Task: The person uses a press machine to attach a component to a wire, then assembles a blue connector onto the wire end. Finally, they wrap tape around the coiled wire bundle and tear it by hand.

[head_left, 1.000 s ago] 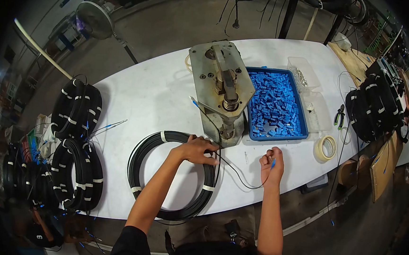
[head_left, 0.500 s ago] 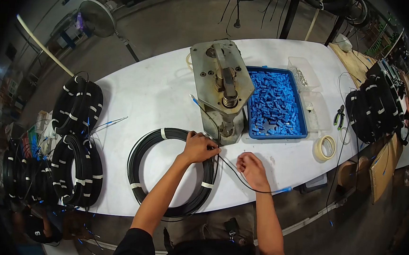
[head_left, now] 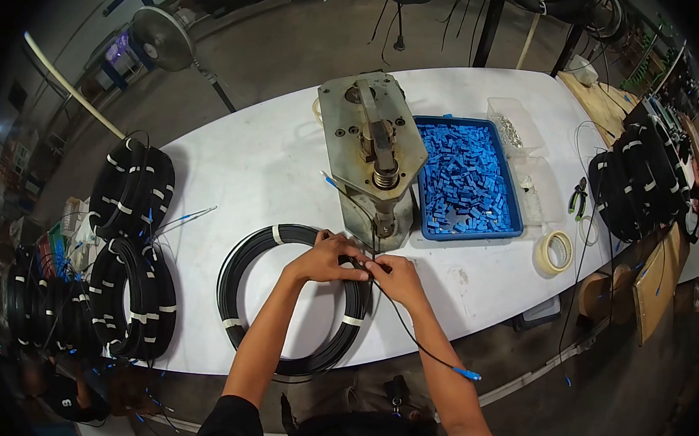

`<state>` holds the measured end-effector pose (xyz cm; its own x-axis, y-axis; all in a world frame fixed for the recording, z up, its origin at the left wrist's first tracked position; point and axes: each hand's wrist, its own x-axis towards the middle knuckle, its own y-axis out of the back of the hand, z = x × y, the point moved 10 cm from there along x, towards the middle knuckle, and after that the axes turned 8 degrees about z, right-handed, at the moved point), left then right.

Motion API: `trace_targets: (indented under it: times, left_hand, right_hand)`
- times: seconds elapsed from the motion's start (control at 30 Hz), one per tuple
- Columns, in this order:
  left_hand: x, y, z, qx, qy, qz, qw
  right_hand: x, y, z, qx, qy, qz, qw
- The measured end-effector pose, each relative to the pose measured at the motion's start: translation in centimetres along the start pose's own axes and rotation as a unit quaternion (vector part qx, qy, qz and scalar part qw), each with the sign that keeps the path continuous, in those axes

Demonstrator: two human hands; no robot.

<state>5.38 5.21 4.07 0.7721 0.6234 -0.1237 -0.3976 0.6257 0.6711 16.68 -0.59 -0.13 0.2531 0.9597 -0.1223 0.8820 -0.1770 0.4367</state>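
A coil of black cable [head_left: 228,290], bound with strips of white tape, lies flat in front of me. At its upper right, my left hand [head_left: 332,259] is closed on the cable, thumb and fingers together. Beside it, my right hand [head_left: 394,278] pinches the black cable close to the left fingertips. One loose cable end with a blue connector [head_left: 468,374] hangs over my right forearm. The other blue-tipped end [head_left: 328,181] sticks up against the metal press [head_left: 346,153], which stands just beyond both hands. The exact grip point is partly hidden by my fingers.
A blue tray [head_left: 518,218] of small blue parts stands right of the press, beside clear plastic boxes [head_left: 539,200]. Farther right are a tape roll [head_left: 554,253], pliers [head_left: 578,199] and stacked coils [head_left: 639,186]. More taped coils [head_left: 129,300] stand at the left edge.
My right hand has moved left and up to meet my left hand and now pinches the cable. The hanging blue connector has shifted slightly left and down.
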Motion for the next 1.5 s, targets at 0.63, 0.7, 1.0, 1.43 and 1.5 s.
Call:
trace_targets:
  times: [0.63, 0.7, 1.0, 1.43, 1.5]
  left_hand:
    - [-0.4, 1.8, -0.3, 0.03, 0.004, 0.126, 0.992]
    - [-0.5, 2.7, 0.0, 0.048, 0.0, 0.165, 0.985]
    - [-1.1, 5.0, -3.0, 0.121, 0.038, 0.199, 0.972]
    - [-3.2, 4.0, -4.3, 0.251, -0.033, 0.134, 0.958]
    - [-3.5, 3.5, -4.1, 0.33, -0.056, 0.162, 0.928]
  right_hand:
    - [-0.1, 0.5, -0.2, 0.191, 0.063, 0.0, 0.98]
    - [0.2, 0.3, -0.6, 0.144, 0.059, -0.026, 0.987]
    - [0.5, 0.6, -3.4, 0.112, 0.091, -0.069, 0.987]
    - [2.5, -2.8, -2.1, 0.195, 0.027, -0.092, 0.976]
    - [2.7, -3.3, -2.5, 0.222, -0.009, -0.064, 0.973]
